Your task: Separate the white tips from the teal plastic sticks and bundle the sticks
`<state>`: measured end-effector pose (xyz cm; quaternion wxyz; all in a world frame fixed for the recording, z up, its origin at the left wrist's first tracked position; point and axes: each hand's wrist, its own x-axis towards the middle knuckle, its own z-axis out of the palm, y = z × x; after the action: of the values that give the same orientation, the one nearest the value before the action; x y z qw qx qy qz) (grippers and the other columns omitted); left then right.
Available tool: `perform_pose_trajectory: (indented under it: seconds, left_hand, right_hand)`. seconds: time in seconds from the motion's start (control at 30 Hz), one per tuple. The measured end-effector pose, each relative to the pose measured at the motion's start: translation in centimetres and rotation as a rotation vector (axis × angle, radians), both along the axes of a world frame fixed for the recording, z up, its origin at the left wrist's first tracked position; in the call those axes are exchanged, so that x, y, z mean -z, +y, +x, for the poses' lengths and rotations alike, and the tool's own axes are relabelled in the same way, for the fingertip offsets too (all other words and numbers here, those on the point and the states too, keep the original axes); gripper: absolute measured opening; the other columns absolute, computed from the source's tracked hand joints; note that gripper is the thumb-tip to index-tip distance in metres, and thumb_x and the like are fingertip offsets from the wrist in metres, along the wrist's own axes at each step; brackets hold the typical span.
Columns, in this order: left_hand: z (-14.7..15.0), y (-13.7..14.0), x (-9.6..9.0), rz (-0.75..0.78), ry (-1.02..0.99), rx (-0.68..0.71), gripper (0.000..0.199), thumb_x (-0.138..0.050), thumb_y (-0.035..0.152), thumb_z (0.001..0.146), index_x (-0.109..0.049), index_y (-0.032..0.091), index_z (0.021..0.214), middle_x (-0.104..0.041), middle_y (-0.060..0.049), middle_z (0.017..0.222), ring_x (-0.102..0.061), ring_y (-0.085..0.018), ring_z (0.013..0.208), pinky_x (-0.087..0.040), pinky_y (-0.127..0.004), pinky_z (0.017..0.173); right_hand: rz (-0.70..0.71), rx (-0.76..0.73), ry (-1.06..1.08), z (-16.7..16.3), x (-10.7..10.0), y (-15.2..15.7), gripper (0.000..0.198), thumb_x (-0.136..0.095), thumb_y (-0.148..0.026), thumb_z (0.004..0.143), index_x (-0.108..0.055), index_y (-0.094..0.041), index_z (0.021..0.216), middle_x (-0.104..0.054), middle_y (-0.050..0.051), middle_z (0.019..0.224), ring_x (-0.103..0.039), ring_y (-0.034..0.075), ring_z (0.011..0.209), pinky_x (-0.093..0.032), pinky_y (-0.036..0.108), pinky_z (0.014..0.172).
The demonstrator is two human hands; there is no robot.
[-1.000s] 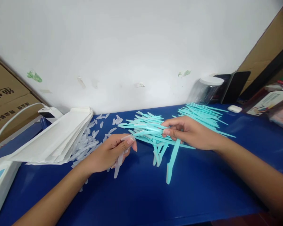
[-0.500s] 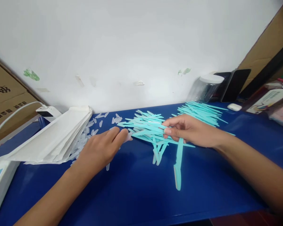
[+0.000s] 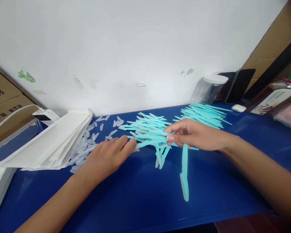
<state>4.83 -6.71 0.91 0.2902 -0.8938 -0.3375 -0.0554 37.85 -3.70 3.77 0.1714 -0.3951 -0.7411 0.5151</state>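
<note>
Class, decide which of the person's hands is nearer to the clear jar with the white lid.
Right. The right hand is in front of the jar and slightly left, not touching it; the left hand is much farther to the jar's left.

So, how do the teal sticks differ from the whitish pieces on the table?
Colour: the teal sticks are solid teal, the whitish pieces look translucent. Size: the teal sticks are long, the whitish pieces much shorter. Place: the teal sticks lie in two heaps, middle and right, with some in the right hand; the whitish pieces lie mostly beside the paper stack. Both are narrow, and many of each lie on the table.
</note>
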Motion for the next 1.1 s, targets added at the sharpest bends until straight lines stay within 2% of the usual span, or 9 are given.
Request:
perform_pose_trajectory:
  seconds: [0.2, 0.4, 0.57, 0.7, 0.83, 0.97, 1.1]
  left_hand:
    - [0.8, -0.3, 0.4, 0.101, -0.047, 0.120, 0.029, -0.037, 0.006, 0.107, -0.059, 0.024, 0.103, -0.061, 0.001, 0.075, -0.053, -0.015, 0.055, -0.031, -0.033, 0.049]
    - [1.1, -0.5, 0.2, 0.088, -0.102, 0.183, 0.029, -0.038, 0.001, 0.104, -0.057, 0.022, 0.102, -0.057, 0.002, 0.072, -0.053, -0.016, 0.054, -0.033, -0.033, 0.047]
    - [1.5, -0.7, 0.1, 0.076, -0.100, 0.192, 0.029, -0.040, -0.002, 0.101, -0.058, 0.021, 0.103, -0.058, 0.003, 0.072, -0.056, -0.017, 0.054, -0.034, -0.033, 0.046]
    - [1.8, -0.9, 0.4, 0.069, -0.107, 0.201, 0.027, -0.042, -0.001, 0.101, -0.058, 0.021, 0.102, -0.060, 0.003, 0.070, -0.058, -0.017, 0.054, -0.034, -0.033, 0.047]
    - [1.9, -1.0, 0.6, 0.035, -0.112, 0.186, 0.030, -0.040, -0.002, 0.099, -0.059, 0.021, 0.105, -0.062, 0.003, 0.071, -0.059, -0.018, 0.053, -0.035, -0.033, 0.048]
    - [1.9, -1.0, 0.8, -0.007, -0.118, 0.151, 0.032, -0.041, -0.003, 0.094, -0.059, 0.021, 0.103, -0.064, 0.002, 0.071, -0.058, -0.019, 0.052, -0.031, -0.033, 0.047]
    - [1.9, -1.1, 1.1, -0.091, -0.132, 0.109, 0.034, -0.042, -0.005, 0.087, -0.059, 0.022, 0.100, -0.065, 0.002, 0.071, -0.059, -0.019, 0.053, -0.028, -0.032, 0.048]
  right_hand:
    - [0.001, -0.018, -0.021, -0.2, -0.1, -0.2, 0.034, -0.078, -0.054, 0.094, -0.080, -0.021, 0.099, -0.071, 0.002, 0.079, -0.057, 0.014, 0.065, -0.046, 0.025, 0.055]
    - [-0.014, -0.023, -0.023, -0.4, 0.0, -0.4, 0.037, -0.077, -0.056, 0.094, -0.080, -0.020, 0.102, -0.070, 0.002, 0.078, -0.056, 0.014, 0.064, -0.048, 0.025, 0.056]
    - [-0.053, -0.025, 0.002, -0.9, 0.1, -0.6, 0.036, -0.078, -0.055, 0.094, -0.078, -0.018, 0.100, -0.068, 0.001, 0.078, -0.053, 0.013, 0.064, -0.046, 0.024, 0.056]
    - [-0.066, -0.044, 0.018, -1.2, 0.3, -0.9, 0.035, -0.076, -0.053, 0.096, -0.075, -0.019, 0.095, -0.068, 0.001, 0.079, -0.056, 0.014, 0.067, -0.049, 0.024, 0.057]
    - [-0.064, -0.045, 0.028, -1.4, 0.5, -0.8, 0.034, -0.076, -0.053, 0.096, -0.074, -0.019, 0.096, -0.072, 0.003, 0.085, -0.060, 0.015, 0.071, -0.050, 0.024, 0.058]
    - [-0.061, -0.031, 0.028, -1.6, 0.7, -0.9, 0.033, -0.076, -0.051, 0.097, -0.075, -0.018, 0.096, -0.071, 0.002, 0.082, -0.059, 0.014, 0.070, -0.050, 0.023, 0.058]
    - [-0.046, -0.026, 0.028, -1.9, 0.8, -1.1, 0.031, -0.074, -0.049, 0.099, -0.077, -0.019, 0.103, -0.077, 0.003, 0.087, -0.059, 0.013, 0.068, -0.051, 0.023, 0.057]
